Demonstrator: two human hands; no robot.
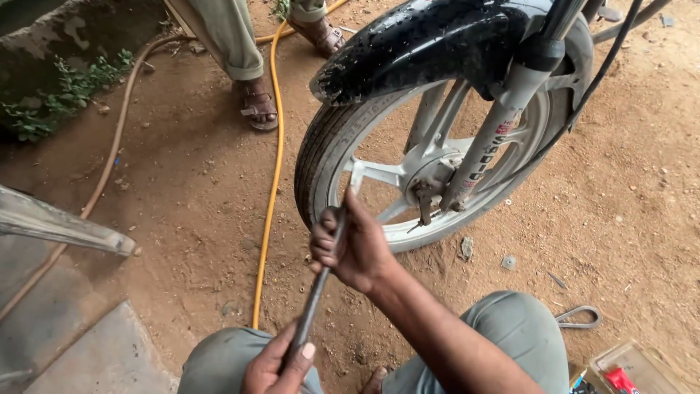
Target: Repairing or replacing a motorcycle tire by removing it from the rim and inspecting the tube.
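Observation:
I hold a long dark metal bar tool [315, 292] in both hands. My right hand [354, 248] grips its upper part, close to the tyre [315, 157] of a motorcycle front wheel. My left hand [281, 362] clasps the bar's lower end above my knee. The pale tip of the bar [356, 176] points at the silver alloy wheel rim [386, 174], just left of the hub and axle nut [424, 193]. A wet black mudguard [423, 40] covers the wheel's top. The silver fork leg [503, 109] runs down to the axle.
A yellow hose [273, 182] and a brown hose [109, 157] lie across the reddish dirt. Another person's sandalled feet [257, 106] stand at the top. A metal loop [580, 316] and a clear plastic box [634, 368] lie at lower right; concrete slabs [87, 350] sit lower left.

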